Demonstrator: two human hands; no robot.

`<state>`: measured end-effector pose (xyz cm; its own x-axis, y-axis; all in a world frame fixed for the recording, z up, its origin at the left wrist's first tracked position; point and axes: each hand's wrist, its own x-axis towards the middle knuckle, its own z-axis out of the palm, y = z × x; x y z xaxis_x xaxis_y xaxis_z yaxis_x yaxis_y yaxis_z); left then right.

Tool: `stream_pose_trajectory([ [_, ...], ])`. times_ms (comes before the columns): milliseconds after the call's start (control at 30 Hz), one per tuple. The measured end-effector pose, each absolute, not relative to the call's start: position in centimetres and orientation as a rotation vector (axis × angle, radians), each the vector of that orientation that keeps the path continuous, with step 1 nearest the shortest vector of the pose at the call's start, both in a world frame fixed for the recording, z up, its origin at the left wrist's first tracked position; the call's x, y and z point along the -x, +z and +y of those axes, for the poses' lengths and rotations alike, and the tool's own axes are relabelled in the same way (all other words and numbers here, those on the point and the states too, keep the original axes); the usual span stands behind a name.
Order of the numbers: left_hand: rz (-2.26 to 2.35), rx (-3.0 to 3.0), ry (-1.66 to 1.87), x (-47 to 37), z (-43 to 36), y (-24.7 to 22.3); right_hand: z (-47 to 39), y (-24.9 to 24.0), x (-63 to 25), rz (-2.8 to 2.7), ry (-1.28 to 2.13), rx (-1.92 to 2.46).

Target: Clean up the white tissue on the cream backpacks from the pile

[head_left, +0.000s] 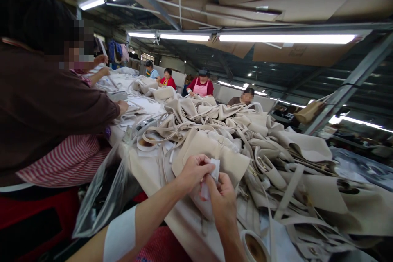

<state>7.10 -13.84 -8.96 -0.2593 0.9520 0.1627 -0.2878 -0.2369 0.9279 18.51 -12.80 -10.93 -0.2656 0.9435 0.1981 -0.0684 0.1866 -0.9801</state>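
Both my hands meet over a beige handbag point(196, 149) that lies on the table in front of me. Thumb and fingers of my left hand point(196, 172) pinch a small white slip point(215, 168) from the left side. My right hand point(221, 194) closes on the same slip from below and the right. A reddish bit shows under the fingers; what it is I cannot make out. The bag's strap point(162, 163) runs down its left side.
Beige bags and straps point(260, 131) pile high across the table. Tape rolls lie near me point(254, 245) and left of the bag point(145, 144). A clear plastic bag point(101, 196) hangs off the edge. A co-worker in a brown sleeve point(61, 106) works close on the left; several people sit beyond.
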Motion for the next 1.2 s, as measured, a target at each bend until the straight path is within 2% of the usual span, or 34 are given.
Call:
stream_pose_trajectory([
  [133, 1.003, -1.022, 1.718, -6.3, -13.6, -8.7, -11.1, -8.7, -19.5, -1.582, 1.282, 0.888],
  [233, 0.993, -1.033, 1.627, -5.6, -13.7, -8.6, -9.7, -7.5, -19.7, -1.617, 1.294, 0.87],
  [333, 1.011, -0.946, 1.549, -5.5, -13.7, -8.9, -9.1, -7.6, -19.3, -1.622, 1.343, 0.818],
  [433, 1.164, -0.916, 1.675, -5.8, -13.7, -9.4, -9.3, -8.3, -18.7, -1.554, 1.395, 0.779],
  [567, 1.62, -1.434, 1.934, -6.4, -14.5, -9.4, -9.9, -8.8, -18.2, -1.495, 1.331, 0.779],
  [667, 1.74, -1.713, 1.861, -6.7, -15.6, -9.0, -10.0, -8.8, -18.1, -1.507, 1.282, 0.768],
  [800, 1.654, -1.586, 1.764, -7.3, -16.3, -8.9, -9.8, -9.2, -17.9, -1.481, 1.313, 0.732],
  [933, 1.441, -1.38, 1.837, -7.9, -15.8, -10.0, -9.7, -9.8, -17.5, -1.392, 1.327, 0.713],
  [1067, 1.203, -1.167, 1.869, -8.1, -15.0, -10.9, -10.3, -9.5, -17.7, -1.439, 1.085, 0.843],
  [1200, 1.336, -1.208, 1.969, -8.4, -15.0, -11.0, -11.3, -8.8, -17.8, -1.547, 0.862, 0.904],
])
